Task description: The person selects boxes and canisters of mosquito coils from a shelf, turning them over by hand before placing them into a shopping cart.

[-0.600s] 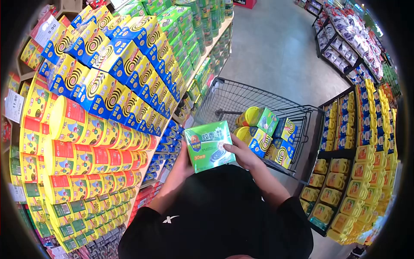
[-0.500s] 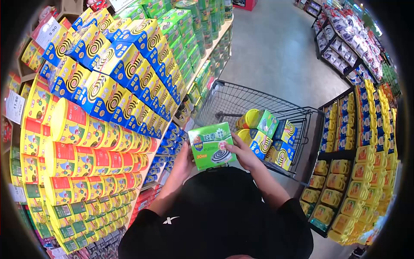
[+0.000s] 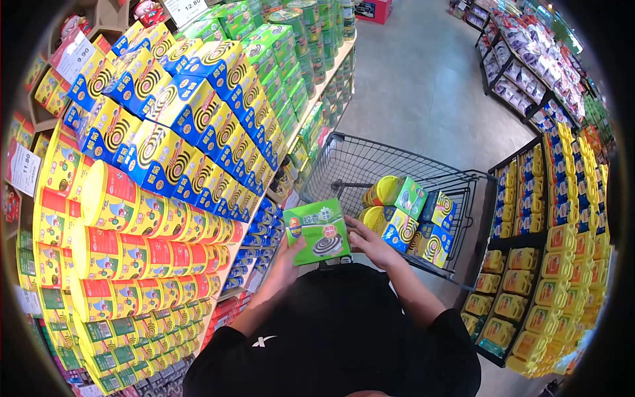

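A green mosquito coil box (image 3: 318, 231), with a spiral coil printed on its front, is in front of my chest, tilted a little. My left hand (image 3: 286, 259) grips its lower left side, thumb on the front. My right hand (image 3: 372, 242) is closed at its right edge, fingertips against the side. Beyond my right hand stands a black wire shopping cart (image 3: 423, 162). Inside it are a green box (image 3: 411, 198), blue and yellow coil boxes (image 3: 399, 228), and yellow tubs (image 3: 381, 191).
On my left, a shelf display holds stacked blue and yellow coil boxes (image 3: 175, 155), yellow and red tubs (image 3: 122, 248), and green boxes (image 3: 264, 56). To the right stands a rack of yellow bottles (image 3: 516, 278). A grey aisle floor (image 3: 403, 66) runs ahead between the displays.
The green box has shifted slightly left and down and is turned a little. My right thumb has moved off its front to the right edge. The cart appears slightly lower in view.
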Tool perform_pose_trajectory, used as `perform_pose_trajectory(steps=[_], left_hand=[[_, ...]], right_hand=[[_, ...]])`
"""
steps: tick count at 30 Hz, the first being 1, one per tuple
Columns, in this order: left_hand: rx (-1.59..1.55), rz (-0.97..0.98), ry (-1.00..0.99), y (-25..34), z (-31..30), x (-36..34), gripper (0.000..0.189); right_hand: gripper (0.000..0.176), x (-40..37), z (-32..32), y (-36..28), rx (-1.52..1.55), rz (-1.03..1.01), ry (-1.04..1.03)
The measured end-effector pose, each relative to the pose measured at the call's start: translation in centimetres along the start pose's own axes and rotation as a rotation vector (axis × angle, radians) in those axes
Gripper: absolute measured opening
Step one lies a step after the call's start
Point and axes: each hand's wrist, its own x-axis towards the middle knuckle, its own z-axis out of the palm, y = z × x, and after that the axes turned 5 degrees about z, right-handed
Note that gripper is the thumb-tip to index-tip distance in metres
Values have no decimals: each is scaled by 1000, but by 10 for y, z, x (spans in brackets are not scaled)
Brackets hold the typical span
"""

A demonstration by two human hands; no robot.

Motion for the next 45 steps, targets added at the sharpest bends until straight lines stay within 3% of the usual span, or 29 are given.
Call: perform_pose_trajectory(steps=[2,5,7,10,14,20,32,35,38,40,42,44,45], left_hand=[[-45,-27,-8,-5,-11,0,50],[-88,-70,0,-6,-22,-3,51],[-165,-97,46,-1,-23,-7,47],[-135,-43,86,-1,-23,-9,49],[-121,-15,90,2,-17,-13,48],[-107,-29,122,4,-13,-19,49],[-111,-35,162,3,-10,-25,49],[-124,-29,153,3,-10,-25,49],[-133,-22,148,2,-12,-24,49],[-125,-19,147,0,-13,-24,48],[-107,-30,160,0,-12,-23,48],[-95,-39,154,0,-11,-22,47],[-94,-44,140,0,-11,-21,47]], right_hand=[[77,0,-12,-1,-62,-47,11],[79,25,-77,34,-650,-93,459],[87,45,-134,70,-961,-75,890],[96,37,-160,80,-1129,110,1221],[106,43,-184,110,-1041,279,1146],[103,60,-203,161,-988,348,994],[119,62,-165,137,-868,441,1049],[115,61,-153,124,-903,490,1093],[104,66,-143,126,-1127,226,1118],[91,68,-117,112,-951,-166,901],[84,56,-74,62,-635,-67,509],[84,28,-24,13,-43,56,213],[85,23,-13,4,-35,64,131]])
